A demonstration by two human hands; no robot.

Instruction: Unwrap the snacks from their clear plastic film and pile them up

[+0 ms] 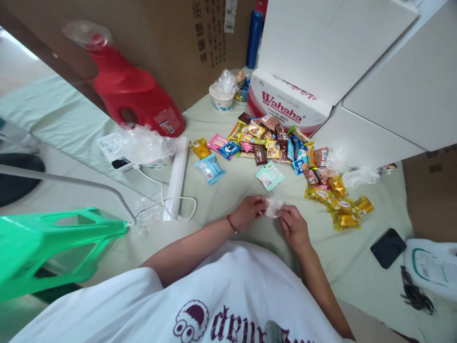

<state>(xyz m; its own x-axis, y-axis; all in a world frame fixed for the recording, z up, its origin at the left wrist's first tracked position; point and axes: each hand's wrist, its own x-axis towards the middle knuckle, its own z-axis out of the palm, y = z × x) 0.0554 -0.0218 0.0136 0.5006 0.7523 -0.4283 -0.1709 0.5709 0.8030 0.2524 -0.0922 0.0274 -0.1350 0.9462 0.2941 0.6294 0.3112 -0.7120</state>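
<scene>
A small piece of crumpled clear plastic (274,206) is stretched between my hands, close in front of my body. My left hand (252,211), with a red bracelet at the wrist, pinches its left side. On the other side the fingers of my right hand (293,226) are closed on it. Just beyond lies a pale green snack packet (270,176), and a light blue packet (210,168) rests further left. A pile of wrapped snacks (267,140) spreads behind them. Several yellow packets (342,205) lie to the right of my right hand.
A Wahaha carton (289,102) and a paper cup stuffed with plastic (222,97) stand at the back. On the left are a red jug (139,95), a white roll (176,181), a cable and a green plastic basket (64,247). A black pouch (388,248) lies right.
</scene>
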